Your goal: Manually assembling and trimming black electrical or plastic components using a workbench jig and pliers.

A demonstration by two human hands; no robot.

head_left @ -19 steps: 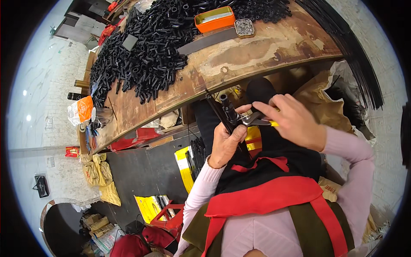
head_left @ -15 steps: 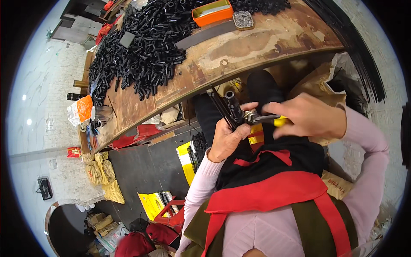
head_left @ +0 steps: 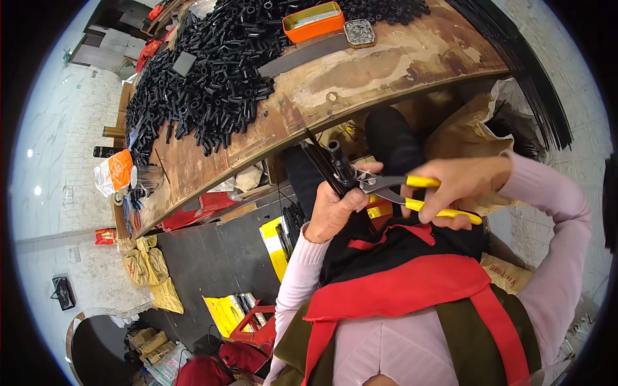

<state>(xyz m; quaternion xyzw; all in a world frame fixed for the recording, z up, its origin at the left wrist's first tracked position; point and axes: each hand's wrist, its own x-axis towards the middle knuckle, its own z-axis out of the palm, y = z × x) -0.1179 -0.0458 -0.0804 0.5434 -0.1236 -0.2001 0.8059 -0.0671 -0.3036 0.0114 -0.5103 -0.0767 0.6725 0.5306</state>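
Over my lap, my left hand [head_left: 329, 212] is closed around several thin black rods [head_left: 320, 166] and a black tubular part [head_left: 342, 159], which has an open round end at the top. A pair of pliers [head_left: 394, 182] with yellow handles is in my right hand [head_left: 456, 186]. The handles are spread apart, and fingers of the right hand lie between and around them. The metal jaws meet the side of the black part beside my left thumb. Whether they grip anything there is too small to tell.
A worn wooden table [head_left: 360, 80] lies ahead, carrying a heap of black tubular parts [head_left: 206, 83]. Also on it are an orange box [head_left: 313, 22] and a small clear dish [head_left: 359, 33]. Long black rods [head_left: 534, 77] hang over its right edge near a sack [head_left: 467, 132].
The pliers' handles have spread wider and now show clearly. My right hand has shifted its grip on them. The left hand keeps hold of the rods and tubular part.
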